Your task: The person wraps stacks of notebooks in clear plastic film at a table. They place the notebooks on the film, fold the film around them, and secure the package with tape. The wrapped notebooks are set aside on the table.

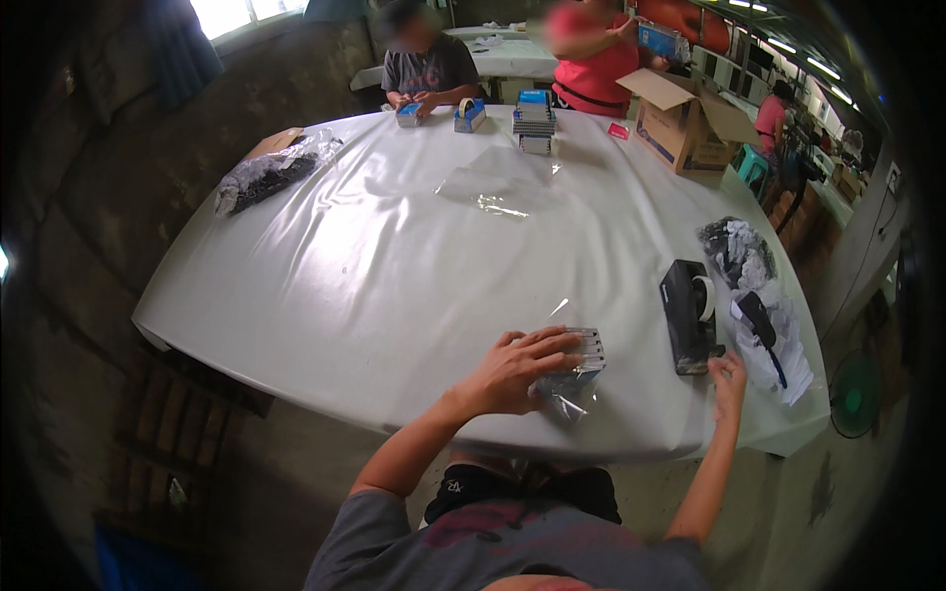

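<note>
Near the table's front edge, my left hand (517,372) lies across a stack of small flat boxes (589,351) in clear plastic wrap, fingers curved over its top and thumb at the near side. Loose film sticks out beyond the stack's far and near ends. To the right stands a black tape dispenser (682,320) with a pale tape roll (704,298). My right hand (727,370) is at the dispenser's near end, thumb and fingertips pinched together. Whatever is between those fingertips is too small to make out.
Right of the dispenser lie crumpled plastic bags (754,261) and a black-handled tool (759,320). A clear plastic sheet (498,192) rests mid-table. Across stand two co-workers, a blue tape dispenser (471,116), a stack of boxes (534,120) and an open carton (680,128). Another bag (271,175) lies far left.
</note>
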Demonstrator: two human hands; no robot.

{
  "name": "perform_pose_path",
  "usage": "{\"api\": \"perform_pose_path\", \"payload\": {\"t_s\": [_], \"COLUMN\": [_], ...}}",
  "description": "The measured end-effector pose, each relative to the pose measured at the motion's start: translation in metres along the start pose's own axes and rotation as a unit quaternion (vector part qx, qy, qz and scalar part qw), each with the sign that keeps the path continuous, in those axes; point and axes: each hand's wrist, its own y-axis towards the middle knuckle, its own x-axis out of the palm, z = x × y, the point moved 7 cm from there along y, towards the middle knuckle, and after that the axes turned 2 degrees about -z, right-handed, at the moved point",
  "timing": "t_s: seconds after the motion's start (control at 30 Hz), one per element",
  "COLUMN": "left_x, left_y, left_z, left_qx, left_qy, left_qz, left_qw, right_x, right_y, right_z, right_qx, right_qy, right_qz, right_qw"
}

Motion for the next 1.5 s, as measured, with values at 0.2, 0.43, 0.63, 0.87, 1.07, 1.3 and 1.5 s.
{"api": "perform_pose_path", "payload": {"t_s": [0.2,0.43,0.63,0.87,1.07,1.3,1.5], "left_x": [0.001,0.000,0.003,-0.006,-0.009,-0.004,-0.005], "left_y": [0.002,0.001,0.001,0.004,0.006,0.005,0.003], "left_z": [-0.004,-0.004,-0.010,-0.006,-0.004,-0.009,-0.010], "left_qx": [0.007,-0.003,-0.032,-0.079,-0.069,-0.085,-0.094], "left_qy": [-0.021,-0.007,0.028,0.105,0.117,0.093,0.077], "left_qz": [-0.024,-0.044,-0.077,-0.140,-0.144,-0.160,-0.152], "left_qw": [0.999,0.999,0.996,0.981,0.980,0.979,0.981], "right_x": [-0.017,-0.002,0.051,0.119,0.153,0.153,0.124], "right_y": [-0.013,-0.047,-0.064,-0.076,-0.069,-0.055,-0.051], "right_z": [0.057,-0.068,-0.192,-0.262,-0.273,-0.269,-0.245], "right_qx": [-0.043,0.002,-0.106,-0.124,-0.189,-0.188,-0.207], "right_qy": [-0.107,0.101,0.286,0.152,-0.037,-0.304,-0.271], "right_qz": [0.077,-0.022,-0.275,-0.531,-0.538,-0.441,-0.381], "right_qw": [0.990,0.995,0.912,0.824,0.821,0.824,0.859]}}
